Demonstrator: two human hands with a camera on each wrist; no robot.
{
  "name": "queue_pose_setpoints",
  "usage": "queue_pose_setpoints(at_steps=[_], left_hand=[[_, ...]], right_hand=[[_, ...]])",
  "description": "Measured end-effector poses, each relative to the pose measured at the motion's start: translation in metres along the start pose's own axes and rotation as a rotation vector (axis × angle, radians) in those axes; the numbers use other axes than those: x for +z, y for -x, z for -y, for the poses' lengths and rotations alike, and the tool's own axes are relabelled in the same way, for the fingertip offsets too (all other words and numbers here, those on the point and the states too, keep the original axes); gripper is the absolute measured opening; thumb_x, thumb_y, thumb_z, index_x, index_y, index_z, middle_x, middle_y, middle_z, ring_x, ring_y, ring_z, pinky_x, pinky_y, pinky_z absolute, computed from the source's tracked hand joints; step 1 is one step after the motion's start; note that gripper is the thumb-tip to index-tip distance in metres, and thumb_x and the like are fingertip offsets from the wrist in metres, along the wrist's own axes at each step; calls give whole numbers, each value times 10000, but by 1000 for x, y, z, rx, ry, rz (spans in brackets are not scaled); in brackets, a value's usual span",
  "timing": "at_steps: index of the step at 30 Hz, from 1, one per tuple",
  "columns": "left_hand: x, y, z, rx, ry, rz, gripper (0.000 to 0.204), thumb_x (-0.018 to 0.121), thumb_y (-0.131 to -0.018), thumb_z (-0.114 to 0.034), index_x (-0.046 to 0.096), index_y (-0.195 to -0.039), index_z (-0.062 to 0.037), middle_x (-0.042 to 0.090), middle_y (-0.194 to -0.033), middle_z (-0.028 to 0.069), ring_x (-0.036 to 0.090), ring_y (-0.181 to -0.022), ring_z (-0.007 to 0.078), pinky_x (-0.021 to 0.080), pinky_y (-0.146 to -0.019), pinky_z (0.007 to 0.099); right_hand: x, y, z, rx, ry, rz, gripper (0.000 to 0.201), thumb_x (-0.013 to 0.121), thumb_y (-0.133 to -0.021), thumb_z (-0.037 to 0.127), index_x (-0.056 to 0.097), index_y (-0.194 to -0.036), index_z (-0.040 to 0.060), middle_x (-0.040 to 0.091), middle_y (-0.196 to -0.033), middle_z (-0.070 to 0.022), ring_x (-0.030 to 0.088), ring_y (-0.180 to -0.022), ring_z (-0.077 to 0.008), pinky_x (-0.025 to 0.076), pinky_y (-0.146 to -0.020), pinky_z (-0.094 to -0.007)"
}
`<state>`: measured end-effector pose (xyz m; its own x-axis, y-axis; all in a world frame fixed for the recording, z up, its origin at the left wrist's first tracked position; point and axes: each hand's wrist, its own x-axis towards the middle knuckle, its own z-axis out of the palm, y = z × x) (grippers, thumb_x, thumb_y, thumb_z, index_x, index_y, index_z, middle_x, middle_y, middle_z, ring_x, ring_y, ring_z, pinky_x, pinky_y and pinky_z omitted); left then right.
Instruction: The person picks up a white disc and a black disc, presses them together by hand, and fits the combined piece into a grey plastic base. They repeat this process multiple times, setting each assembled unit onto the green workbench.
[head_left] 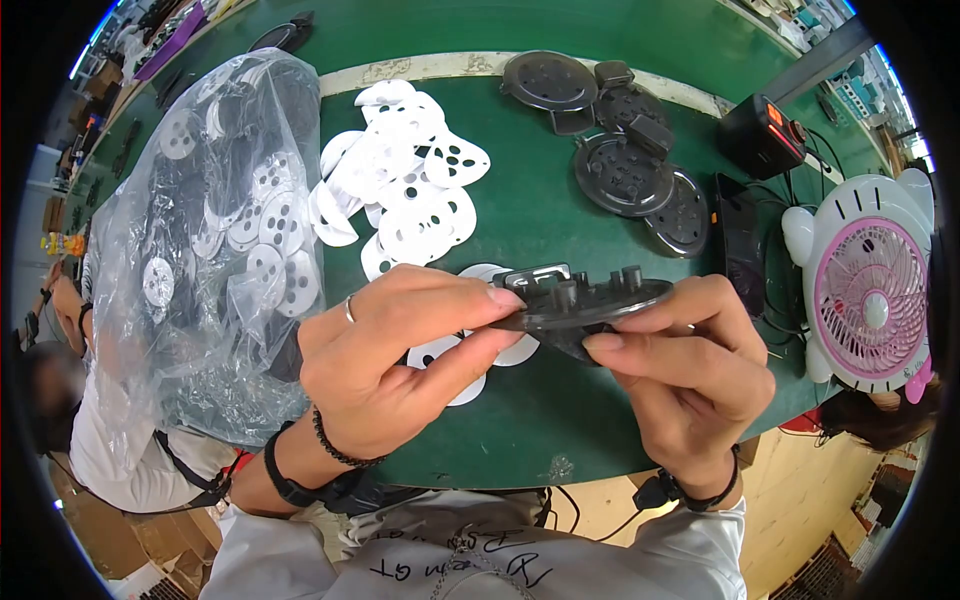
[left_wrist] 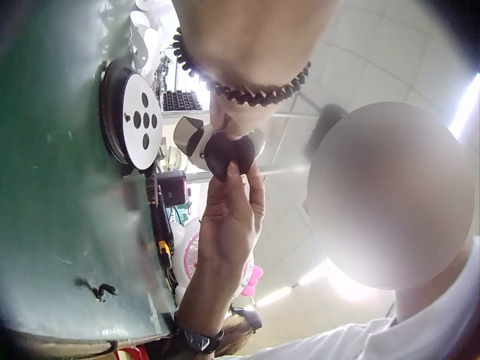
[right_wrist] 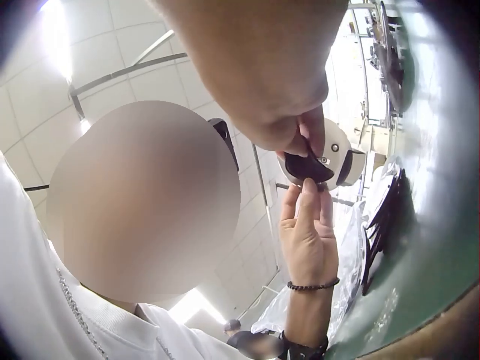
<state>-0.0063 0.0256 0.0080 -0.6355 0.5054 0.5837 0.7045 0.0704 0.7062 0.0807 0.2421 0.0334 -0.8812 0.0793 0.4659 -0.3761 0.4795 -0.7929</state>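
Observation:
Both hands hold a dark grey round plastic part (head_left: 600, 303) above the green table, tilted nearly edge-on in the head view. Short posts and a raised rectangular loop stand on its upper face. My left hand (head_left: 385, 345) pinches its left edge between thumb and forefinger. At the right edge, my right hand (head_left: 695, 365) pinches it with thumb and fingers. A darker piece shows beneath the part, near the right thumb. White discs with holes (head_left: 433, 352) lie on the table under the hands, partly covered by them.
Left stands a clear plastic bag (head_left: 225, 240) of white discs, with a loose pile of white discs (head_left: 400, 180) beside it. Several dark round parts (head_left: 625, 175) lie at the back right. Further right are a black box (head_left: 762, 138), cables and a pink-and-white fan (head_left: 870, 285).

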Motion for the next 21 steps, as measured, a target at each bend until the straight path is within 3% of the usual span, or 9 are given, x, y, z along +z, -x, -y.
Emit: queue_pose_setpoints(at_steps=[8,10,12,14,19,20,21], left_hand=[[2,3,0,-4,13,-15,340,769,-777,129,622,-1068,31,711,-958,184,701,-864,251,560,-748,340],[5,3,0,-37,32,-12,351,759,-781,138,611,-1081,30,695,-975,182,689,-873,238,558,-761,340],[14,1,-2,-186,244,-197,250,812,-748,108,697,-960,42,731,-887,135,713,-773,157,545,-624,250],[14,1,-4,-210,292,-196,247,804,-766,105,687,-977,52,720,-916,135,710,-786,150,552,-630,247],[15,6,-2,-287,389,-186,268,780,-803,105,653,-1037,79,693,-989,141,712,-811,153,578,-658,240],[16,7,-2,-290,406,-169,276,776,-807,106,645,-1049,80,690,-1001,141,714,-821,155,585,-667,242],[17,7,-2,-296,425,-152,283,772,-812,107,638,-1060,80,688,-1013,142,717,-832,157,593,-676,244]], right_hand=[[4,0,1,5,48,4,271,771,-741,-141,789,-959,19,634,-990,-128,648,-835,-181,521,-702,-272],[11,1,-3,-36,55,-88,307,751,-757,-152,788,-999,32,633,-1007,-127,644,-836,-184,523,-705,-273],[12,3,-2,-31,73,-102,280,750,-763,-148,783,-990,14,632,-1003,-129,643,-842,-187,522,-706,-279],[14,4,-1,-25,92,-114,254,749,-769,-143,778,-980,-4,631,-999,-131,642,-848,-189,521,-707,-284],[23,3,-6,10,-221,-444,773,773,-746,-166,426,-1423,-32,527,-1106,-130,669,-836,-176,577,-726,-253],[19,3,-7,11,-220,-447,773,773,-746,-166,426,-1423,-32,527,-1106,-130,669,-836,-176,577,-726,-253],[13,3,-8,52,-160,-352,865,769,-747,-175,325,-1468,-4,504,-1119,-124,675,-834,-173,588,-729,-246]])
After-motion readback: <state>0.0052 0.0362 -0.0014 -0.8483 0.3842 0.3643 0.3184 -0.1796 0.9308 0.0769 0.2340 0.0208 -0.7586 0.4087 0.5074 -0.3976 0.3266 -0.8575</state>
